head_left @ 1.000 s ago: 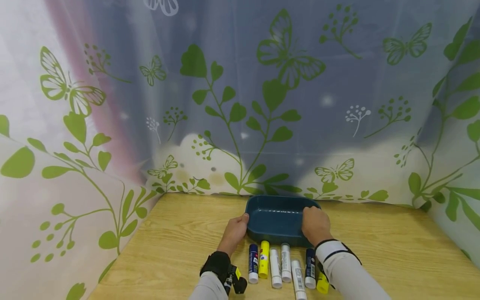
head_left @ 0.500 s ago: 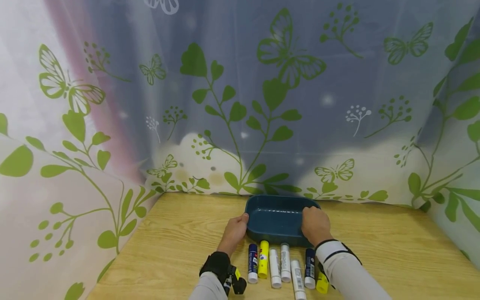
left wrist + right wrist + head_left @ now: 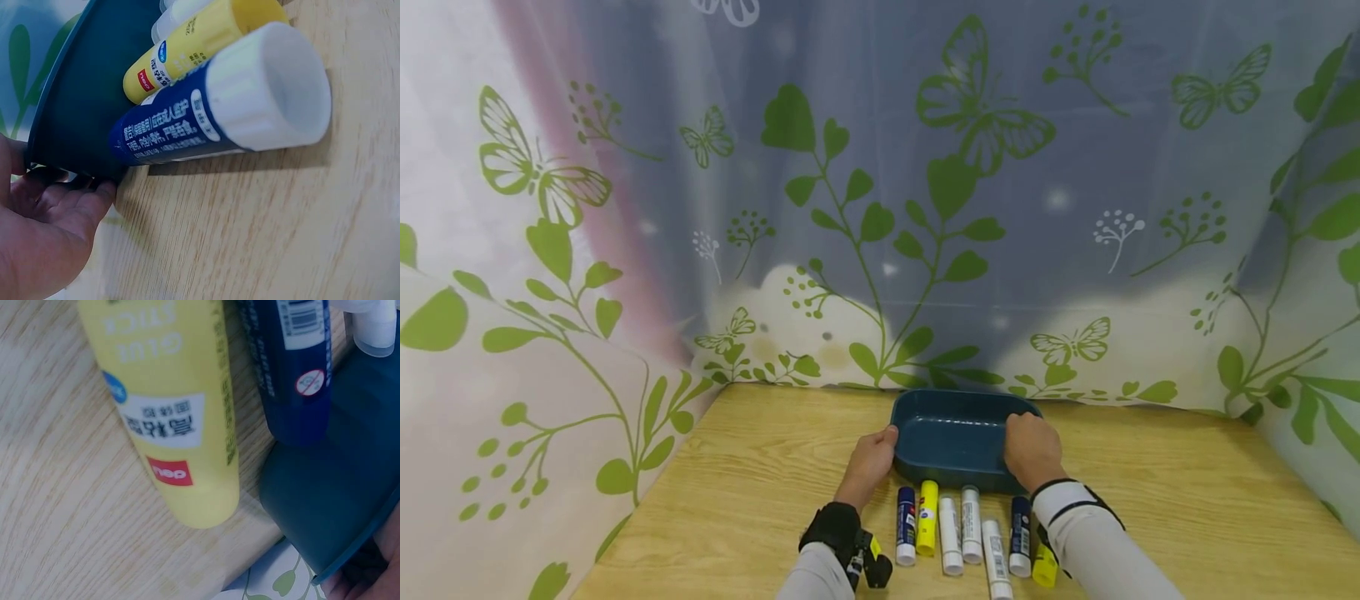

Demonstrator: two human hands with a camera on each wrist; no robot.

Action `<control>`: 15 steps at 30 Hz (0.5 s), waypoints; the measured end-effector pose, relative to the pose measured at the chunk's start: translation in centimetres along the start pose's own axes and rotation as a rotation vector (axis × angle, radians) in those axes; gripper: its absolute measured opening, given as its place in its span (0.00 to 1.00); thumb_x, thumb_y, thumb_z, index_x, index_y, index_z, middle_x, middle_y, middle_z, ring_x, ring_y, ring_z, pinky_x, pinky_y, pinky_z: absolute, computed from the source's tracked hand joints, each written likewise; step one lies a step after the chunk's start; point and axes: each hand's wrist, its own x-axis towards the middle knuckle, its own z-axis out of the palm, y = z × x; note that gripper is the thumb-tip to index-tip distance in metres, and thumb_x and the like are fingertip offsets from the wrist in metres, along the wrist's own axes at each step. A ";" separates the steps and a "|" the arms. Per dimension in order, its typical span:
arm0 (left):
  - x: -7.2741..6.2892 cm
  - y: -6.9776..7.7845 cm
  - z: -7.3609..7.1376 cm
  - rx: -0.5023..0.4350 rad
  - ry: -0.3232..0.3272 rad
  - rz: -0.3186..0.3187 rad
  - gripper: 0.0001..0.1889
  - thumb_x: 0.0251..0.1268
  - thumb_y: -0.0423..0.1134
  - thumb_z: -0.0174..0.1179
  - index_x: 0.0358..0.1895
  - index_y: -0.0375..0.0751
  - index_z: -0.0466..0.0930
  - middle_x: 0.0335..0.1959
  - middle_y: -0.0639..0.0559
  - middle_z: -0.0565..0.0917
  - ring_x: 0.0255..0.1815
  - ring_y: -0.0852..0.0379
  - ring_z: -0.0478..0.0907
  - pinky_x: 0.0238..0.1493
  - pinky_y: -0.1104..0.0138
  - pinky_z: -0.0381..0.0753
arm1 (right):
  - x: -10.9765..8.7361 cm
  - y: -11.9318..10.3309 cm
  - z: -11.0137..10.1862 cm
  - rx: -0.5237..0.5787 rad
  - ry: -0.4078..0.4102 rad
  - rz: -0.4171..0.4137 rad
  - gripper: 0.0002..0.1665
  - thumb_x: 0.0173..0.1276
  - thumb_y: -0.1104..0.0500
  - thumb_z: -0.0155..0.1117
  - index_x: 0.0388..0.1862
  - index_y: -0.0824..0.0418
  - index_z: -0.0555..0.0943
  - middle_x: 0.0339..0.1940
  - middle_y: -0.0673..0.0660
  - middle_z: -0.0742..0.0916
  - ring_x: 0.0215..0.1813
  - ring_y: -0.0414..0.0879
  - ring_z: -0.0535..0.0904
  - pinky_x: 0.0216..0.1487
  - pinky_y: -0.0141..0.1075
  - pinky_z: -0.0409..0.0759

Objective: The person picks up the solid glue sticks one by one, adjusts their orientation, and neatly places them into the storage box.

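Observation:
A dark teal rectangular tray (image 3: 951, 442) sits at the back of the wooden table, its inside bare. My left hand (image 3: 870, 465) grips its left end, thumb at the rim and fingers against the outer wall in the left wrist view. At the right end my right hand (image 3: 1033, 450) holds the rim; its fingers are mostly hidden. Just in front of the tray lies a row of glue sticks: a blue one (image 3: 169, 128), a yellow one (image 3: 187, 47), three white ones (image 3: 971, 525), another blue one (image 3: 290, 375) and another yellow one (image 3: 175, 412), partly covered by my right wrist.
Behind the tray, a patterned curtain (image 3: 820, 208) with leaves and butterflies meets the table's back edge. More of it hangs at both sides. Wood surface (image 3: 760, 467) shows left and right of the arms. A small camera (image 3: 874, 567) is strapped at my left wrist.

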 end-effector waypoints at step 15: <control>0.1 0.0 -0.1 0.017 -0.017 0.018 0.29 0.84 0.50 0.41 0.73 0.32 0.68 0.74 0.34 0.70 0.76 0.34 0.64 0.73 0.41 0.66 | 0.5 0.7 -0.4 0.130 -0.039 0.024 0.08 0.67 0.69 0.64 0.39 0.75 0.80 0.33 0.70 0.85 0.34 0.60 0.85 0.31 0.48 0.85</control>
